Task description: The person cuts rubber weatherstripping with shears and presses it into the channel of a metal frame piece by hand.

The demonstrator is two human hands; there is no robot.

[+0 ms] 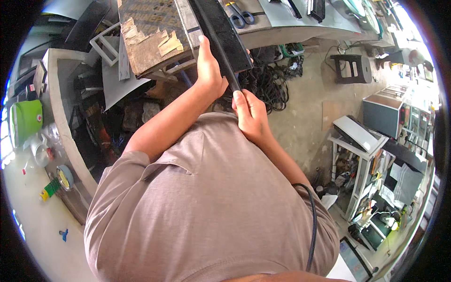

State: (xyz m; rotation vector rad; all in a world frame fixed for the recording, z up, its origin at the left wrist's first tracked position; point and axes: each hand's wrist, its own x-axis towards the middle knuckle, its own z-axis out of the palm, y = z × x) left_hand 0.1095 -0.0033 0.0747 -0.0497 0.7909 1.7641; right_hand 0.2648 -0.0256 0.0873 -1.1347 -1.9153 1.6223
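Observation:
A long black profile (pixel 236 49) runs from the far edge of the view toward my body, over the side of the workbench. My left hand (pixel 209 68) is wrapped round it from beneath, thumb along its left side and fingertips showing past its right edge. Along the profile lies a narrower dark strip (pixel 229 70), its near end gripped in my closed right hand (pixel 252 115). Whether the strip is fixed to the profile, I cannot tell. Scissors (pixel 241 18) with blue handles rest on the bench just right of the profile.
A worn wooden board (pixel 148 40) with peeling paper forms the bench top at left. Tangled black strips (pixel 270 89) hang or lie below the bench. A dark stool (pixel 351 69) stands on the floor at right, beyond a cluttered white shelf (pixel 357 183). A green container (pixel 27 123) sits at far left.

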